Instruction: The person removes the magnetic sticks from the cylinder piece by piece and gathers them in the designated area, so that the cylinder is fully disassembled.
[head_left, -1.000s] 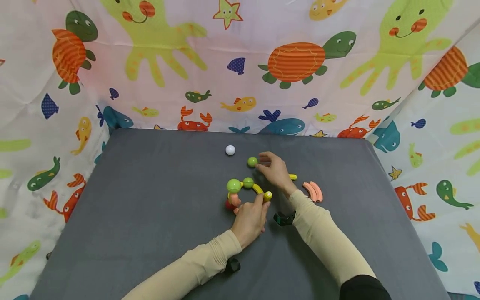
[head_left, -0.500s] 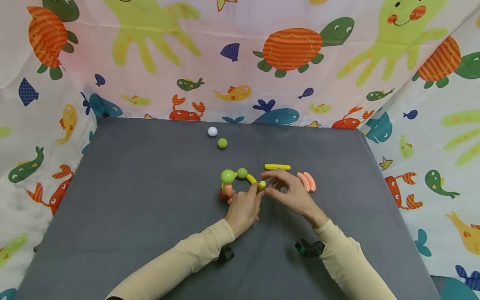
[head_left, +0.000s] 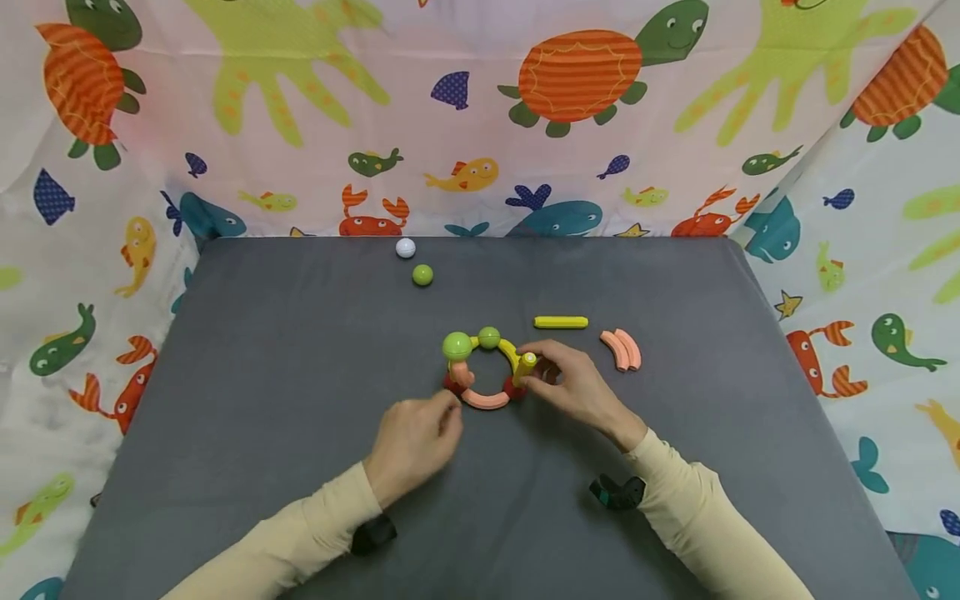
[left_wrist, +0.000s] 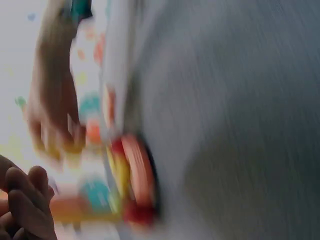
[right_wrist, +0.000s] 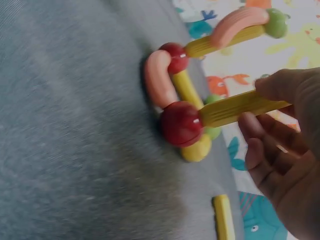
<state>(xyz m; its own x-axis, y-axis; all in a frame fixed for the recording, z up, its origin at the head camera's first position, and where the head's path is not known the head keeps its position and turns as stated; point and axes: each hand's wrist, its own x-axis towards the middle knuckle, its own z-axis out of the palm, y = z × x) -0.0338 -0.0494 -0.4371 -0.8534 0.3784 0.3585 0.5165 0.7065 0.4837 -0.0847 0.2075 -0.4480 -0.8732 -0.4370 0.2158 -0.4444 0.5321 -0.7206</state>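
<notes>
A toy ring of balls and rods stands on the grey table. Its pink curved rod [head_left: 486, 401] lies at the front between red balls [right_wrist: 182, 124], with a yellow curved rod [head_left: 509, 353] at the back right. My right hand [head_left: 577, 387] pinches an upright yellow rod [right_wrist: 242, 109] whose lower end meets the right red ball. On the left stands another yellow rod [right_wrist: 204, 46], topped by a green ball [head_left: 457, 346], with a pink curved rod [right_wrist: 237, 25] beside it. My left hand [head_left: 412, 442] has loosely curled fingers close in front of this left side, holding nothing visible.
A loose yellow rod [head_left: 561, 322] lies behind the ring to the right. Two pink curved rods [head_left: 621, 349] lie side by side farther right. A white ball [head_left: 406, 247] and a green ball [head_left: 423, 275] rest toward the back edge. A patterned cloth [head_left: 465, 100] hangs behind.
My right hand went from near the loose green ball to the upright yellow rod and now pinches it. My left hand has let go there and moved left. The loose balls rolled left and back.
</notes>
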